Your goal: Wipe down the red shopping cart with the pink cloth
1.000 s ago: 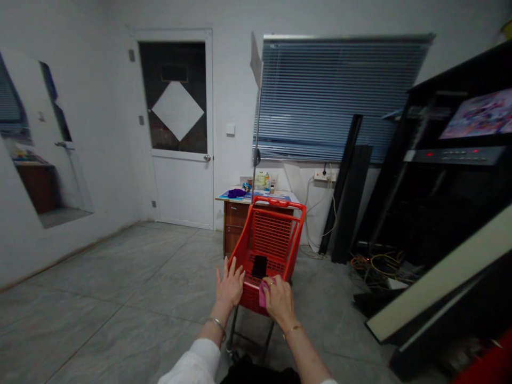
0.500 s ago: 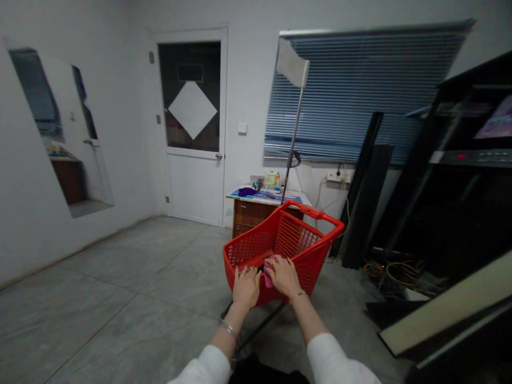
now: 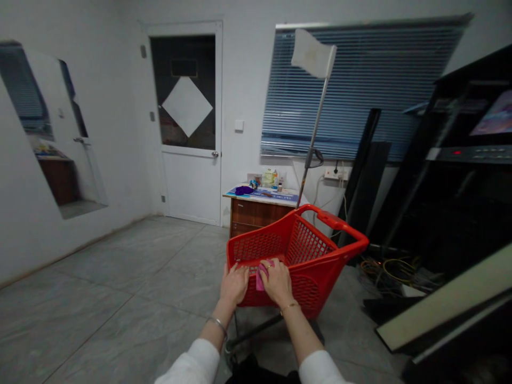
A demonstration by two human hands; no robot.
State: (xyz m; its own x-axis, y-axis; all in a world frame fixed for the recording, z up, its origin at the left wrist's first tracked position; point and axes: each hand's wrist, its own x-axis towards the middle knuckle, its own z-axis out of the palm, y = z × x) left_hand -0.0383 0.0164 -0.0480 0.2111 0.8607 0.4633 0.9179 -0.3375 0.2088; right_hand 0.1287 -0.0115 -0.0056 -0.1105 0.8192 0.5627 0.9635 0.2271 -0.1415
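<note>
A red plastic shopping cart (image 3: 320,288) stands before me, its handle toward the far right. My left hand (image 3: 234,285) grips the near rim close to the left corner, fingers over the edge. A pink cloth (image 3: 261,279) is bunched in my right hand (image 3: 277,280), which presses it on the same rim a little further right. The fingertips of both hands are partly hidden inside the basket. A metal pole with a white flag (image 3: 312,53) rises behind the cart's handle end.
Behind the cart, a wooden desk (image 3: 256,213) holds a purple cloth (image 3: 244,190) and small bottles. A white door (image 3: 192,186) is at the back, a mirror (image 3: 52,138) on the left wall. Tangled cables (image 3: 400,272) and a pale board (image 3: 448,298) lie right.
The cart has turned, its handle end and flag pole swinging right. My left hand has moved left along the rim, and my right hand with the pink cloth has shifted slightly left.
</note>
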